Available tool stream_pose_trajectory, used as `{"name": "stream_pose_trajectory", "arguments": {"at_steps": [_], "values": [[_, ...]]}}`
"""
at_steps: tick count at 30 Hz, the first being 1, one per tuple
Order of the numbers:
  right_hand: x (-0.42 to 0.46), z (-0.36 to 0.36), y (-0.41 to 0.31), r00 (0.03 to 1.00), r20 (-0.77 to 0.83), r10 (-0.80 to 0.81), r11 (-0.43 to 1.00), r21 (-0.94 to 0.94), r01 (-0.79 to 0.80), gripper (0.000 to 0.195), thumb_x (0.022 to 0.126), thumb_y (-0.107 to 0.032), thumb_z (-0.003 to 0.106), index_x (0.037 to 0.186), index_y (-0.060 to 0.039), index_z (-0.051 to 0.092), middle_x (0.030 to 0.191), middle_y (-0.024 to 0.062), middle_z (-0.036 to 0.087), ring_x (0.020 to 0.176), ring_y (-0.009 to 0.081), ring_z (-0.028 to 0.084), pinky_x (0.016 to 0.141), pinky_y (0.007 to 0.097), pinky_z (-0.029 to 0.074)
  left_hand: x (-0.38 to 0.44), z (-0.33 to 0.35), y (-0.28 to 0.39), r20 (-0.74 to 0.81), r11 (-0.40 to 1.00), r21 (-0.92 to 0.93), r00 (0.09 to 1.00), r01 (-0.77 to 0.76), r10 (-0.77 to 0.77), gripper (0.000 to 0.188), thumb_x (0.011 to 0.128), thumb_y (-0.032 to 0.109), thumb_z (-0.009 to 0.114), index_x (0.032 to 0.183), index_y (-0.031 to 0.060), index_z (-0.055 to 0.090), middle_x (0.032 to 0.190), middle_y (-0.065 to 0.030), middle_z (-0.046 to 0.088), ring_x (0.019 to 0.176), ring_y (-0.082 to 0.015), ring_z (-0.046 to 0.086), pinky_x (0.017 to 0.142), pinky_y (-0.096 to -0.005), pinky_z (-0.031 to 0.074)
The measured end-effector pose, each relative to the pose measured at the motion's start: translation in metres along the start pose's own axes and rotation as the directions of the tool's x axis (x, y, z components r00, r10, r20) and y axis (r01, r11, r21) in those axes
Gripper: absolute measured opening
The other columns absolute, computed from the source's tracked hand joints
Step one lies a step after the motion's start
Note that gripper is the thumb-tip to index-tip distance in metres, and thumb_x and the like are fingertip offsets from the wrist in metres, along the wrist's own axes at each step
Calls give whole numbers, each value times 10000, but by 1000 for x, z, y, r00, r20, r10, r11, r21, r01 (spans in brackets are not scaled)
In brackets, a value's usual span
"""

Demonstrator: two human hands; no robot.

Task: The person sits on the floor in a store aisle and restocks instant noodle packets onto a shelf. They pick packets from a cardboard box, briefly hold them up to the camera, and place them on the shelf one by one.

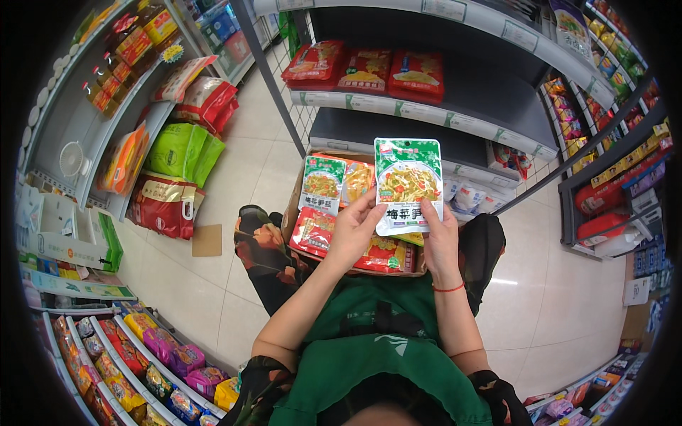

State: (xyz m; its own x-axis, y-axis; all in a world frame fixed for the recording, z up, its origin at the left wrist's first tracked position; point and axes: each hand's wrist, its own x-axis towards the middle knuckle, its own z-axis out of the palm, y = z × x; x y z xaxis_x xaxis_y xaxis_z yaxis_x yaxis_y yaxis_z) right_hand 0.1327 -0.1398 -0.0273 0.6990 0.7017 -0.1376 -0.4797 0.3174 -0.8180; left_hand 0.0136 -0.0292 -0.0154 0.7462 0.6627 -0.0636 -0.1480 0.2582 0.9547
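Note:
Both hands are on one green and white food pouch (408, 183) with a noodle-like dish pictured on it, held upright above a cardboard box. My right hand (441, 234) grips its lower right edge, thumb on the front. My left hand (356, 229) touches the lower left edge with its fingertips. In the open cardboard box (294, 213), between my knees, lie a similar green and white pouch (322, 183), an orange packet (358, 181) and red packets (314, 231). The box's middle is partly hidden by my hands and the pouch.
Ahead stands a shelf rack (367, 101) with red packets (364, 70) on one tier and white bags (469, 197) lower down. Large bags (176, 152) and oil bottles (109, 85) fill shelves at the left. A flat piece of cardboard (206, 240) lies on the tiled floor.

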Motion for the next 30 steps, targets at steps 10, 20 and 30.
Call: {"name": "stream_pose_trajectory", "arguments": {"at_steps": [10, 20, 30], "values": [[-11, 22, -45, 954, 42, -297, 929, -220, 299, 568, 895, -13, 581, 1383, 47, 296, 1252, 154, 523, 1085, 164, 563, 890, 293, 490, 4, 12, 29, 30, 993, -99, 998, -59, 62, 431, 928, 44, 566, 1333, -39, 445, 1142, -123, 629, 1021, -117, 593, 871, -243, 476], [-20, 29, -116, 923, 273, -273, 879, -318, 354, 874, 768, 41, 702, 1464, 24, 173, 1311, 176, 495, 1186, 219, 528, 980, 331, 449, 13, 38, 87, 146, 985, -106, 977, -139, 153, 463, 947, 62, 539, 1372, -3, 369, 1065, -120, 665, 979, -99, 611, 882, -241, 466], [-15, 26, -170, 864, 422, -274, 805, -392, 446, 950, 722, 71, 729, 1471, 22, 148, 1340, 189, 468, 1218, 224, 504, 988, 331, 443, 22, 60, 128, 267, 977, -106, 941, -187, 209, 552, 904, -1, 569, 1408, -15, 345, 1175, -153, 615, 1063, -147, 594, 908, -268, 476]]}}
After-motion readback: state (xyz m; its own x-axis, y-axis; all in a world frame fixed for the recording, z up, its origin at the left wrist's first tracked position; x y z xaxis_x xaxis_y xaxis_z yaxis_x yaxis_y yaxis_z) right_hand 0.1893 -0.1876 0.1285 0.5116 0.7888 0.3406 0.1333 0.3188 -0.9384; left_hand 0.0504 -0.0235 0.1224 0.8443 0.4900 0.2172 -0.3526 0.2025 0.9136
